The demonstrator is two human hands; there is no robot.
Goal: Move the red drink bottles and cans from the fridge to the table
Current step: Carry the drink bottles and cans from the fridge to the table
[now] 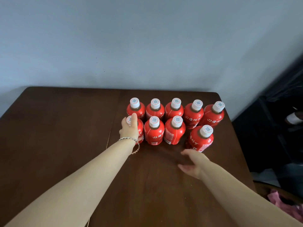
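Standing on the table point(65, 128) are nine red bottles point(154, 133), left grip point(129, 130) clasping one bottle point(140, 130), right grip point(191, 163) spread.

The left hand point(129, 130) wraps the front-left bottle point(140, 130) and hides most of its body and half of its cap; the fingers on the far side are out of sight. The right hand point(192, 163) is smeared by motion blur, so its fingertips have no clear outline. The back row of bottles point(174, 110) shows only caps and shoulders, the lower halves hidden behind the front row. Label print and the codes on the caps are too small to read. Both forearms and the table point(57, 128) run off the bottom edge. At the right, dark shapes point(278, 128) are too dim to identify, and a pink cloth point(285, 203) is cut by the frame's edge.
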